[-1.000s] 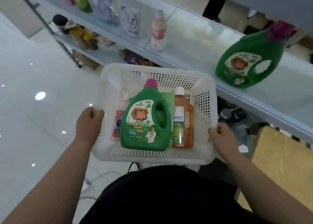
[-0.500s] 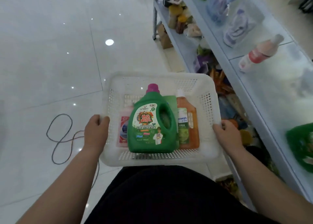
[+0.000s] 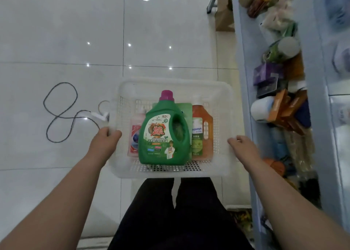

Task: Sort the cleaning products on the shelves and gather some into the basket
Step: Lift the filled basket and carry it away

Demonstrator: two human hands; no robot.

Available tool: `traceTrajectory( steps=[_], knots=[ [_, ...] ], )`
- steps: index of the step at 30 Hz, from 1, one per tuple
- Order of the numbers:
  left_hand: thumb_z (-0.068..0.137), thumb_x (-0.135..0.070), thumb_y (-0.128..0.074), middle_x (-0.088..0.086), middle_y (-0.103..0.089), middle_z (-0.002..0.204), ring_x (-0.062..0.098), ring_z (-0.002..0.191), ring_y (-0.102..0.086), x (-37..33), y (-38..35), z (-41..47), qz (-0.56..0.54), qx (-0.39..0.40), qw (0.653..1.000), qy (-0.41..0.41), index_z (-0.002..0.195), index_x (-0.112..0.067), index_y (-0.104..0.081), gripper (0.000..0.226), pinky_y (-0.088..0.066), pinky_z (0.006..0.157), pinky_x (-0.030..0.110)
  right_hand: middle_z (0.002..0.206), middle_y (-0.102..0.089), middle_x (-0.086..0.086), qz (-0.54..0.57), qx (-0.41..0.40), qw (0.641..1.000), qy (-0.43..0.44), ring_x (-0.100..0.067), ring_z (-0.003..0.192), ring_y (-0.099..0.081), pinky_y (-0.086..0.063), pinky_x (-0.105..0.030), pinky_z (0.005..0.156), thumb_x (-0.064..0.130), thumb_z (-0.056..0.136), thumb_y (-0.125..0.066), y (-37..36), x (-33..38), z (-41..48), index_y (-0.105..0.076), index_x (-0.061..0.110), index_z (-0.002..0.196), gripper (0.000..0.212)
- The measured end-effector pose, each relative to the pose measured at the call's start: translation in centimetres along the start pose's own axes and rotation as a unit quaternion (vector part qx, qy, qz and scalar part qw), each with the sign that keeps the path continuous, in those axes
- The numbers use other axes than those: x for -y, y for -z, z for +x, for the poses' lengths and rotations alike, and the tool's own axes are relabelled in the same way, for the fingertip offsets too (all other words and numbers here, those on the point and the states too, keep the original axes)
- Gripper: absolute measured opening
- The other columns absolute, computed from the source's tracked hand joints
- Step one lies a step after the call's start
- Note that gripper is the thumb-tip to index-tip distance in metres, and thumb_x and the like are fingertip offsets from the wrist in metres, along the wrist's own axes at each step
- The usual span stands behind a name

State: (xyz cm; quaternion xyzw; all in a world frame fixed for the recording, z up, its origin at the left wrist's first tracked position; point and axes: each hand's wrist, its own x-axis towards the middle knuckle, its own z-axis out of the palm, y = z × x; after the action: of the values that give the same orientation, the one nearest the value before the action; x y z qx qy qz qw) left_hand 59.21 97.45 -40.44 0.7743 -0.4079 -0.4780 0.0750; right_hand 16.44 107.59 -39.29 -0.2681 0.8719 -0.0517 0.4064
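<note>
Head cam: basket (image 3: 170, 83) is gripped at both side rims by left hand (image 3: 105, 144) and right hand (image 3: 244, 148), with green jug (image 3: 162, 136) stood inside.

Bottles (image 3: 164, 130) in basket (image 3: 223, 117), shelves (image 3: 244, 79) rightward

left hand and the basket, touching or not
Touching. The head view shows the left hand with its fingers curled over the basket's left rim, with no gap between them. The right hand grips the opposite rim.

White perforated basket (image 3: 171, 171) holds green detergent jug (image 3: 163, 134), orange bottle (image 3: 203, 132), pink bottle (image 3: 134, 138), all lying flat.
</note>
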Motion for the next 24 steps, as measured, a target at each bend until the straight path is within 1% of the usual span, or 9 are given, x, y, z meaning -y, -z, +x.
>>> traceTrajectory(
  steps=[5, 7, 9, 11, 13, 17, 19, 21, 24],
  knots=[
    [0.092, -0.032, -0.057, 0.007, -0.065, 0.098, 0.026, 0.091, -0.061, 3.8, -5.0, 5.4, -0.018, 0.027, 0.995, 0.091, 0.097, -0.016, -0.061, 0.017, -0.045, 0.07, 0.035, 0.093, -0.067, -0.009, -0.005, 0.078, 0.996, -0.046, -0.022, 0.079, -0.061, -0.043, -0.033, 0.063, 0.038, 0.093, -0.057, -4.1, -0.4, 8.7, -0.064, 0.015, 0.091, 0.024],
    [0.092, -0.03, -0.058, 0.006, -0.066, 0.103, 0.025, 0.093, -0.063, 5.1, -7.4, 7.9, -0.032, 0.028, 0.992, 0.119, 0.102, -0.018, -0.062, 0.016, -0.052, 0.08, 0.039, 0.112, -0.068, -0.011, -0.001, 0.091, 0.994, -0.068, -0.028, 0.097, -0.064, -0.054, -0.04, 0.081, 0.038, 0.093, -0.058, -6.2, -0.9, 12.5, -0.067, 0.011, 0.11, 0.033],
    [0.091, -0.029, -0.059, 0.007, -0.067, 0.11, 0.028, 0.1, -0.065, 6.5, -9.9, 10.6, -0.05, 0.033, 0.987, 0.149, 0.115, -0.016, -0.064, 0.027, -0.055, 0.093, 0.048, 0.13, -0.062, -0.008, 0.012, 0.102, 0.99, -0.101, -0.031, 0.117, -0.061, -0.052, -0.049, 0.102, 0.037, 0.093, -0.061, -8.5, -1.3, 15.9, -0.061, 0.011, 0.134, 0.049],
    [0.091, -0.028, -0.059, 0.01, -0.066, 0.116, 0.033, 0.107, -0.064, 7.9, -12.3, 13.1, -0.062, 0.034, 0.981, 0.179, 0.122, -0.014, -0.063, 0.034, -0.053, 0.1, 0.054, 0.123, -0.063, -0.007, 0.016, 0.12, 0.986, -0.118, -0.031, 0.113, -0.061, -0.051, -0.053, 0.104, 0.034, 0.091, -0.063, -10.9, -2.2, 19.1, -0.062, 0.009, 0.13, 0.046],
    [0.091, -0.027, -0.058, 0.012, -0.066, 0.116, 0.036, 0.108, -0.063, 9.5, -14.6, 15.8, -0.062, 0.037, 0.976, 0.205, 0.115, -0.015, -0.064, 0.028, -0.051, 0.101, 0.058, 0.107, -0.064, -0.011, 0.012, 0.125, 0.984, -0.13, -0.036, 0.108, -0.063, -0.052, -0.058, 0.101, 0.029, 0.089, -0.063, -13.2, -3.0, 22.0, -0.063, 0.001, 0.123, 0.044],
    [0.092, -0.025, -0.057, 0.015, -0.065, 0.117, 0.041, 0.113, -0.061, 12.7, -19.2, 21.7, -0.079, 0.06, 0.964, 0.246, 0.108, -0.018, -0.063, 0.019, -0.05, 0.099, 0.059, 0.101, -0.065, -0.021, -0.001, 0.144, 0.981, -0.132, -0.034, 0.095, -0.063, -0.049, -0.064, 0.102, 0.027, 0.087, -0.06, -17.7, -4.8, 28.3, -0.063, -0.007, 0.109, 0.04],
    [0.092, -0.025, -0.058, 0.013, -0.064, 0.12, 0.039, 0.114, -0.06, 14.4, -21.6, 24.8, -0.085, 0.069, 0.961, 0.254, 0.111, -0.019, -0.063, 0.02, -0.05, 0.101, 0.06, 0.11, -0.065, -0.027, -0.011, 0.143, 0.981, -0.132, -0.035, 0.096, -0.063, -0.047, -0.065, 0.103, 0.026, 0.088, -0.059, -20.0, -6.0, 31.5, -0.061, -0.009, 0.109, 0.042],
    [0.093, -0.026, -0.058, 0.01, -0.063, 0.123, 0.034, 0.113, -0.059, 15.9, -23.8, 27.4, -0.087, 0.071, 0.959, 0.261, 0.118, -0.02, -0.063, 0.026, -0.05, 0.102, 0.059, 0.123, -0.063, -0.025, -0.011, 0.133, 0.981, -0.138, -0.04, 0.111, -0.064, -0.048, -0.064, 0.103, 0.026, 0.09, -0.059, -22.3, -7.2, 34.1, -0.06, -0.008, 0.12, 0.045],
    [0.094, -0.025, -0.058, 0.008, -0.061, 0.127, 0.033, 0.116, -0.058, 18.0, -26.9, 30.9, -0.095, 0.067, 0.957, 0.265, 0.126, -0.019, -0.061, 0.033, -0.049, 0.102, 0.059, 0.117, -0.067, -0.02, -0.015, 0.124, 0.982, -0.138, -0.038, 0.109, -0.064, -0.052, -0.061, 0.1, 0.026, 0.089, -0.06, -25.2, -8.9, 37.6, -0.066, -0.001, 0.113, 0.037]
  ],
)
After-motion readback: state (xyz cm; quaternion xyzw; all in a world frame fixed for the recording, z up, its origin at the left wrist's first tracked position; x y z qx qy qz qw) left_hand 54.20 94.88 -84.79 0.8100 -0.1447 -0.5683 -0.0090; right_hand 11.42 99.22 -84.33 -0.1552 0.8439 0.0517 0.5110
